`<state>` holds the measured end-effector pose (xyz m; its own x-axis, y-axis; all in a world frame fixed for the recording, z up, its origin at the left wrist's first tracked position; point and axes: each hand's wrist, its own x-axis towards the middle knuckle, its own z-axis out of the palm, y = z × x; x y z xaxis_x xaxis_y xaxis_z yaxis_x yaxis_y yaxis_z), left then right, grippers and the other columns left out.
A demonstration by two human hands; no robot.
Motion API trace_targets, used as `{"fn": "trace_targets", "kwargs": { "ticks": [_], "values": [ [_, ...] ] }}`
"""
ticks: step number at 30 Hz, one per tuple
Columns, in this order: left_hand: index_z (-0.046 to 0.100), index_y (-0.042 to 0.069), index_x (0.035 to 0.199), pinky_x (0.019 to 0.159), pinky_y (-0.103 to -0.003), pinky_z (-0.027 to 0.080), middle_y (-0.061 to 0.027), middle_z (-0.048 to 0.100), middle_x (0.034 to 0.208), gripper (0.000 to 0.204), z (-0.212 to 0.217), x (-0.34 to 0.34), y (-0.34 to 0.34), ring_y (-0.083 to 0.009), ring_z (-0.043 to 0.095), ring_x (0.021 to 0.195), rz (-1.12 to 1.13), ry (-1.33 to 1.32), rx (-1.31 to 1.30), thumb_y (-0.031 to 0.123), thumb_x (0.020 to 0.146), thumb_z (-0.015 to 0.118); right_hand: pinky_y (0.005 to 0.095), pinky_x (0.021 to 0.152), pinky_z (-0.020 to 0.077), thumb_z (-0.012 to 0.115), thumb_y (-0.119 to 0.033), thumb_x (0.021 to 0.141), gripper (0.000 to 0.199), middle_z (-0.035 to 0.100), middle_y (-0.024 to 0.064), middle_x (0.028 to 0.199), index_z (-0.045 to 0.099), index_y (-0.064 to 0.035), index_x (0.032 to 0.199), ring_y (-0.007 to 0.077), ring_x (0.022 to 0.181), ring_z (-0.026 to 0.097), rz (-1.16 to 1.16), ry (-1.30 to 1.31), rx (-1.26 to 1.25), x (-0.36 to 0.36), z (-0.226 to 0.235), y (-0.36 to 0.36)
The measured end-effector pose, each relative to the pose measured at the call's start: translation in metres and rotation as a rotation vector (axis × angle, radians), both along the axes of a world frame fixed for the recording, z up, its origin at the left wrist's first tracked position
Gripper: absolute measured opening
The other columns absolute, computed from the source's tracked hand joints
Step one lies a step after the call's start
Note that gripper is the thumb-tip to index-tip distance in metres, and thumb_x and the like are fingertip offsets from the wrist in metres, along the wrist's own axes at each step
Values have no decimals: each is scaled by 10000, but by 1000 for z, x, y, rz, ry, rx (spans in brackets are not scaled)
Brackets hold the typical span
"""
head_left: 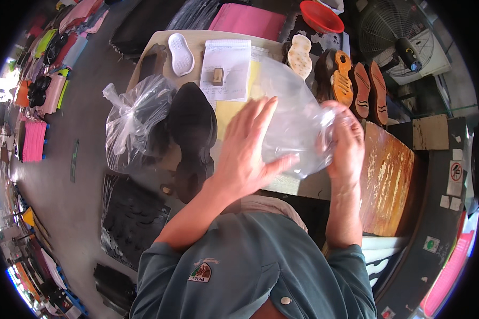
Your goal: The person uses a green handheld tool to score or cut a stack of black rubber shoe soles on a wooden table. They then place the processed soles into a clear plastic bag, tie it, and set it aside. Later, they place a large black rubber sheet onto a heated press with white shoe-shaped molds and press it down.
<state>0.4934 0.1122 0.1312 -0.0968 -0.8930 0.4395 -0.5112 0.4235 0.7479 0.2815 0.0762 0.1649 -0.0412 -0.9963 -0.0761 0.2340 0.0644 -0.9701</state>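
Note:
A clear plastic bag [287, 95] is stretched out over the right part of the table. My right hand [346, 141] grips its right edge, fingers closed on the film. Near its left side, my left hand [250, 151] has its fingers extended and thumb apart, slightly blurred; whether it touches the bag I cannot tell. Left of that hand lies a stack of black shoe soles [192, 119]. Beside the soles stands a knotted clear plastic bag [138, 119] with dark contents that are hard to make out.
On the table [159, 40] are a white sole [181, 55] and a notepad [234, 48] bearing a small brown block [218, 77]. Brown and orange soles [343, 80] line the right side. Beyond stand a red bowl [322, 17] and a fan [396, 37]. Black sheets [125, 218] lie lower left.

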Motion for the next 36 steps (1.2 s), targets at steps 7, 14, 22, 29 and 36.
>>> {"fn": "trace_targets", "kwargs": {
  "ticks": [7,14,22,29,36],
  "values": [
    [684,-5,1183,761,-251,541,-15,696,946,179,-24,29,-16,-75,656,820,-56,876,433,111,1101,575,259,589,381,937,-146,795,576,503,-70,689,703,-14,1305,66,630,412,639,744,-101,-7,12,26],
    [638,4,1236,602,-237,393,37,542,797,194,-3,74,14,-31,464,672,-461,1100,875,92,1077,571,390,790,582,686,102,794,372,713,130,1023,754,-55,1125,303,864,711,38,1344,-462,-40,-39,6],
    [661,12,1262,779,-308,545,-90,727,927,361,-25,84,17,-164,683,814,-61,28,347,30,908,729,170,689,474,674,-96,1018,227,704,-56,924,695,-12,1228,-1,741,587,157,236,21,-42,-22,34],
    [624,-2,1187,853,-285,542,-59,686,1007,202,-45,73,4,-135,664,915,-218,1142,495,132,1065,535,365,638,537,822,11,762,519,631,91,721,697,-78,1258,236,612,628,426,1205,-142,-42,-5,45],
    [589,30,1442,874,-290,513,-24,725,976,622,-1,94,22,-118,665,937,-644,688,945,70,851,776,292,815,554,753,-73,892,273,706,58,994,741,-26,1160,184,889,703,-89,1142,-494,-63,-19,23]
  ]
}}
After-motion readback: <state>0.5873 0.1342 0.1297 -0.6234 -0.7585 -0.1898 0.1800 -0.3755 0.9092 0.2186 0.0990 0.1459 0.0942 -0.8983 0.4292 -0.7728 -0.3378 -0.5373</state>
